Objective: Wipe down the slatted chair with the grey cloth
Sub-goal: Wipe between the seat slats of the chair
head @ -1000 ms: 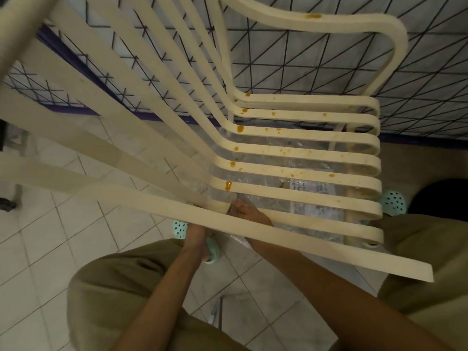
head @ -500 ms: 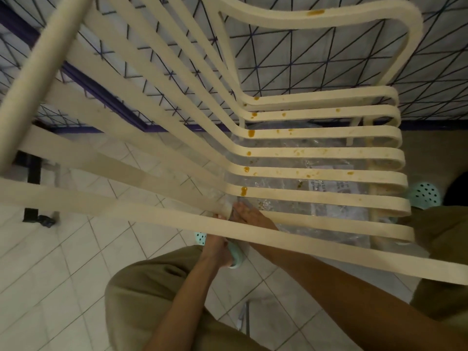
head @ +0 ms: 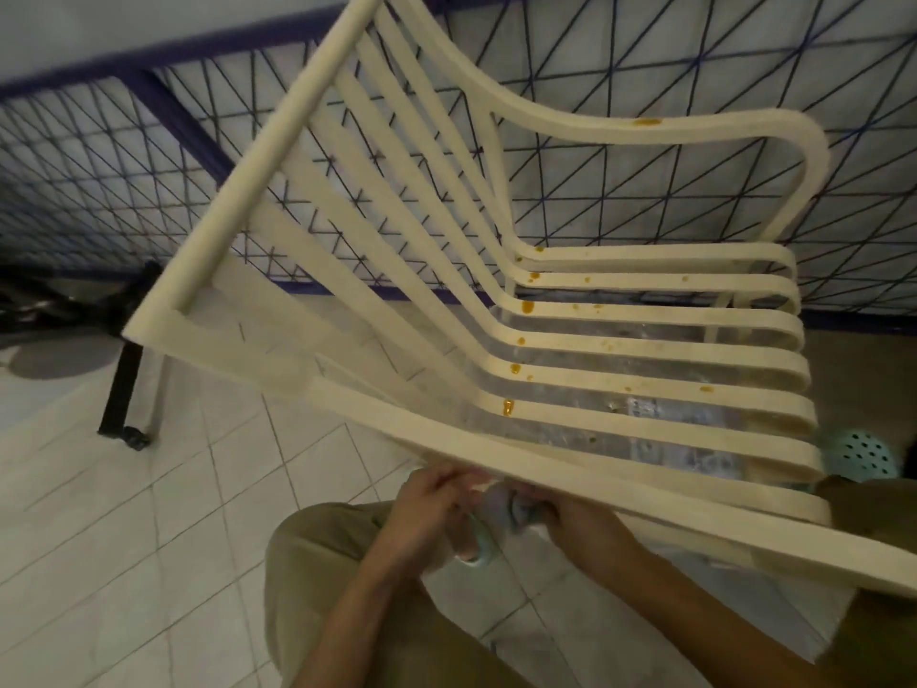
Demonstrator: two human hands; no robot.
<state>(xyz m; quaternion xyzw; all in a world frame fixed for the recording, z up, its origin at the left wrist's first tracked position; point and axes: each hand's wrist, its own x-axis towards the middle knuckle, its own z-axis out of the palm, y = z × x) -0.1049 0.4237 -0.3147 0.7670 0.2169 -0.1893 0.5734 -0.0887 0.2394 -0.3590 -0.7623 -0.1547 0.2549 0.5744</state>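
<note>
The cream slatted chair [head: 645, 384] fills the view, seen from its side, with orange stains [head: 507, 407] dotted along the seat slats and one on the far armrest. Both hands sit just under the near armrest [head: 694, 518], above my knees. My right hand [head: 580, 526] grips a bunched grey cloth [head: 518, 508]. My left hand [head: 431, 504] has its fingers curled at the cloth's pale left end. Neither hand touches the chair. The armrest hides part of the cloth.
A wire mesh fence [head: 620, 81] with a purple frame stands behind the chair. A black stand leg with a caster [head: 121, 389] is at left. Crinkled clear plastic [head: 645, 439] lies under the seat. Mint perforated sandals [head: 863, 454] are on the pale tiled floor [head: 149, 538].
The view has pulled back and shows the whole chair back. My right hand has left the seat slats, and both hands have come together on the cloth below the near armrest.
</note>
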